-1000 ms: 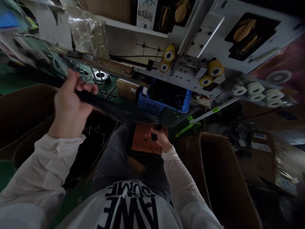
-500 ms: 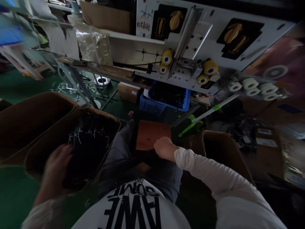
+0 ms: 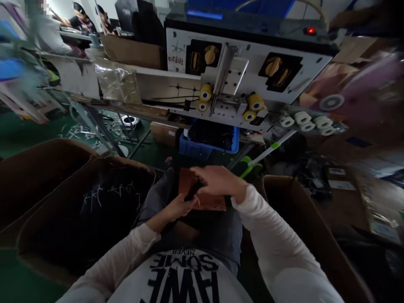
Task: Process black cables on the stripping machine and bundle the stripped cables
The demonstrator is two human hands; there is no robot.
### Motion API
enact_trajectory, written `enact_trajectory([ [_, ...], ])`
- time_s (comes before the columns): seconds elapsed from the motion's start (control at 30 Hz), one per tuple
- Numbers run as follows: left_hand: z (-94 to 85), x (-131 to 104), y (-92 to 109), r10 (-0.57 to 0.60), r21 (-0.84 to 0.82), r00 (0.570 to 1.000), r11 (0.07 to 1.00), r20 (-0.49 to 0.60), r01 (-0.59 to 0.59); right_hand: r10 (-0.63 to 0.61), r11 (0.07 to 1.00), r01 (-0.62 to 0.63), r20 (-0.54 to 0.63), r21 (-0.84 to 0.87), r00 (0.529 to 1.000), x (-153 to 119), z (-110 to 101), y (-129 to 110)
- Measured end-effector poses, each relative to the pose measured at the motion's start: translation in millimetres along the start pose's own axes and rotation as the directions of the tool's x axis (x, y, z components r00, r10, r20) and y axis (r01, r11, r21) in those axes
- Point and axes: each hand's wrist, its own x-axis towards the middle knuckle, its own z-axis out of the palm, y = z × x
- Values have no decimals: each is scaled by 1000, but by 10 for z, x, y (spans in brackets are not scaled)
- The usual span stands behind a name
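Observation:
Over my lap, my left hand (image 3: 180, 207) is closed around a slim black bundle (image 3: 192, 192), whose exact kind I cannot make out in the dim light. My right hand (image 3: 217, 179) arches in from the right, with curled fingers at the bundle's upper end. Both hands are above a reddish-brown board (image 3: 213, 203) in front of me, and they hide part of it. To the left stands an open cardboard box (image 3: 25, 240) of dark contents, with thin white ties (image 3: 94, 195) showing on top.
A white-fronted machine (image 3: 243, 71) with yellow rollers stands on the bench ahead. Beneath it is a blue crate (image 3: 197, 147) of black items. Another open carton (image 3: 280, 181) is at my right, near a green-and-white stand (image 3: 252, 163). Other people (image 3: 80, 19) sit far back left.
My left hand has come from the left box to the board, now with the black bundle in it. My right hand has loosened from a fist and meets it. The view has tilted up.

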Motion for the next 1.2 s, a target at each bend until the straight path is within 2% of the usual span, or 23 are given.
enact_trajectory([
  [0.07, -104, -84, 41, -57, -331, 989, 938, 139, 101, 3, 932, 49, -143, 359, 990, -43, 57, 146],
  [0.13, -161, -165, 88, -50, -567, 968, 802, 245, 185, 13, 772, 103, -177, 627, 984, -29, 227, 160],
  [0.27, -178, -262, 144, 17, -665, 943, 713, 331, 220, -29, 428, 187, -194, 884, 981, 65, 589, -104],
  [0.33, -171, -282, 148, 51, -685, 927, 689, 372, 237, -4, 264, 211, -217, 941, 976, 87, 673, -231],
  [0.4, -166, -293, 145, 80, -700, 910, 667, 407, 255, 33, 168, 212, -221, 963, 975, 82, 700, -296],
  [0.47, -158, -299, 140, 114, -715, 895, 648, 431, 262, 58, 136, 198, -207, 971, 977, 59, 701, -308],
  [0.63, -130, -317, 137, 157, -738, 879, 619, 450, 267, 49, 138, 142, -150, 980, 987, -2, 695, -300],
  [1.03, -139, -373, 124, 177, -758, 864, 583, 471, 294, 0, 129, 165, -166, 978, 986, -14, 689, -335],
  [1.2, -129, -393, 130, 188, -774, 868, 564, 460, 288, -21, 86, 178, -177, 980, 984, -26, 725, -325],
])
